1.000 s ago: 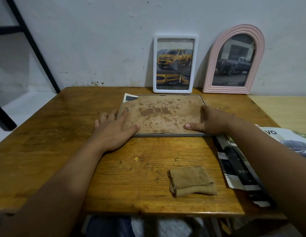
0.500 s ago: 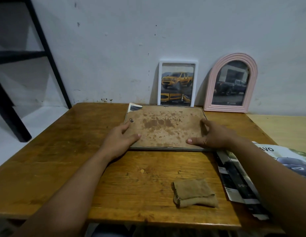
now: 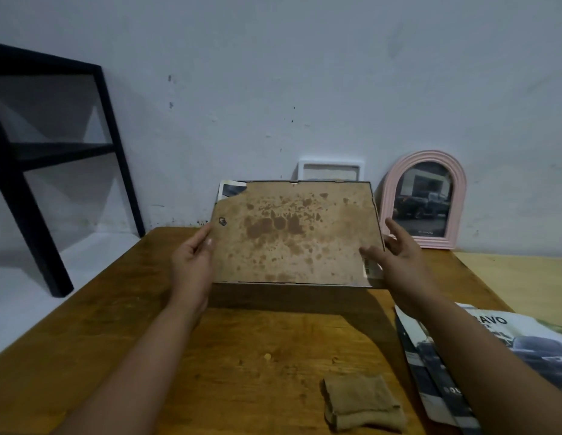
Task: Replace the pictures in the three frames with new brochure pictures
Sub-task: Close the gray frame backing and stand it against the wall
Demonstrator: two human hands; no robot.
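I hold a large dark-edged picture frame (image 3: 292, 233) lifted off the table, its stained brown backing board toward me. A brochure picture corner (image 3: 231, 191) pokes out at its top left. My left hand (image 3: 193, 262) grips the frame's left edge. My right hand (image 3: 395, 255) holds the right edge, thumb on the backing. Behind it, a white rectangular frame (image 3: 331, 167) leans on the wall, mostly hidden. A pink arched frame (image 3: 425, 199) with a dark truck picture leans at the right.
Car brochures (image 3: 480, 356) lie at the table's right edge under my right forearm. A folded tan cloth (image 3: 363, 403) sits near the front. The wooden table (image 3: 116, 324) meets the white wall. A black metal shelf (image 3: 38, 158) stands left of the table.
The large frame lay flat on the table under both hands; now it is raised and tilted up toward me, covering most of the white frame. My view has tilted upward.
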